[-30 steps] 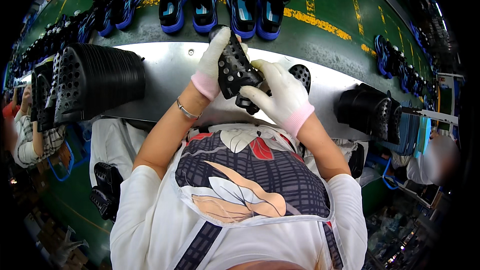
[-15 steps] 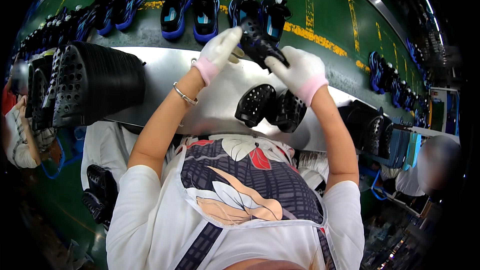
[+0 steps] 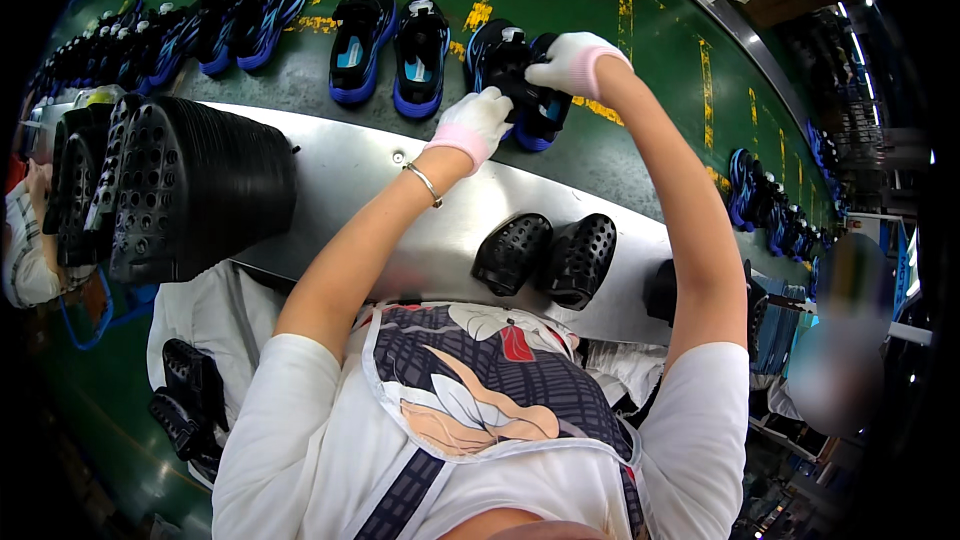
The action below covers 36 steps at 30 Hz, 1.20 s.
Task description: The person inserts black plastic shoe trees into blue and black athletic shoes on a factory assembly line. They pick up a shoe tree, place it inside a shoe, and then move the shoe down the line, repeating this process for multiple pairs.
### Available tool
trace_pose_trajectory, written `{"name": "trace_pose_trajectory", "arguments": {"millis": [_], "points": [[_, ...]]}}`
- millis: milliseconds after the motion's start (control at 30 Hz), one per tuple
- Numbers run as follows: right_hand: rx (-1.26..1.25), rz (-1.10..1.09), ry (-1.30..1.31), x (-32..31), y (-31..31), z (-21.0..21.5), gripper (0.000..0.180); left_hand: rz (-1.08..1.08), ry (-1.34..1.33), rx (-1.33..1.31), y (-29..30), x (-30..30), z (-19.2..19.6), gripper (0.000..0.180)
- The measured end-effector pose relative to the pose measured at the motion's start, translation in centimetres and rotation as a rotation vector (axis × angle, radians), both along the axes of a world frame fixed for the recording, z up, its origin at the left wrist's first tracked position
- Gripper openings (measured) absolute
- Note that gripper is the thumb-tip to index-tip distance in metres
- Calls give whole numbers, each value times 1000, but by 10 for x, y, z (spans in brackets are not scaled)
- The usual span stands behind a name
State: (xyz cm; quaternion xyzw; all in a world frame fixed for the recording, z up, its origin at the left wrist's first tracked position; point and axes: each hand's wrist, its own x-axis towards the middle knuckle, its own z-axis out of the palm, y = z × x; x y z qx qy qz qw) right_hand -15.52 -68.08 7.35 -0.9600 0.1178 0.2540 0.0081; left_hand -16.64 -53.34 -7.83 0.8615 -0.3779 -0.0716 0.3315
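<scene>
Both hands wear white gloves with pink cuffs and meet above a pair of black-and-blue sneakers (image 3: 540,132) on the green belt. Between them, low over the shoe openings, is a black perforated plastic shoe tree (image 3: 516,90). My right hand (image 3: 572,64) reaches over from the far right with its fingers closed on the shoe tree. At the near end, the fingers of my left hand (image 3: 478,123) are curled against it, partly hiding the grip. Two more black shoe inserts (image 3: 513,254) lie side by side on the metal ledge (image 3: 430,240), nearer my apron.
A long nested stack of black shoe trees (image 3: 205,185) stands at the ledge's left end; more lie at the right, beside my arm. Sneakers line the green belt (image 3: 660,90) to the left and right. Other people sit at both sides.
Both hands have carried the shoe tree away from me and to the right, down onto the sneakers. My right hand has moved from its near end to the far side.
</scene>
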Motion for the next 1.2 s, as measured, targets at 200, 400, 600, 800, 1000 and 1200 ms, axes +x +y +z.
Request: {"name": "trace_pose_trajectory", "arguments": {"millis": [200, 400, 600, 800, 1000, 1200], "points": [[-193, 18, -47, 3, 40, -49, 41, -113, 129, 173, -4, 11, -1, 29], [-282, 84, 29, 21, 68, -63, 22, -122, 398, 233, -4, 34, -9, 37], [-255, 63, -90, 22, 54, -80, 23, -136, 359, 347, -4, 31, 18, 42], [-63, 101, -148, 13, 39, -74, 38, -143, 255, 305, 2, 40, 0, 45], [130, 97, -360, -99, 25, -12, 38, -97, 103, 359, -2, 37, -1, 44], [322, -204, -450, -233, 32, 15, 26, -134, 54, 159, 23, 35, 17, 51]]}}
